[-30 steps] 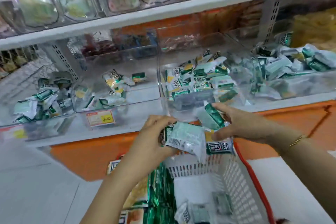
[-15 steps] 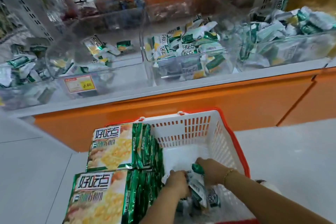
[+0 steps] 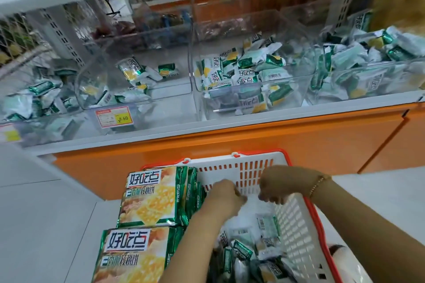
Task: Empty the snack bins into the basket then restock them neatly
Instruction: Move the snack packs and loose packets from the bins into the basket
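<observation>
Left hand [image 3: 226, 193] and right hand [image 3: 281, 182] are hovering at the basket's [image 3: 296, 232] far wall. Right fingers [image 3: 268, 195] are hanging loose, released; left fingers [image 3: 236, 194] blurred, cannot tell. Snack packets [image 3: 243, 250] are lying at its near end.

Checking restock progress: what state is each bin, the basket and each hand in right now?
Far-left bin: partly filled with packets.
Second bin: nearly empty, few packets.
Third bin: roughly half full.
Right bin: heaped.
Basket: holds loose packets and big bags.
Left hand: fingers curled above basket, grip unclear.
Right hand: same.
</observation>
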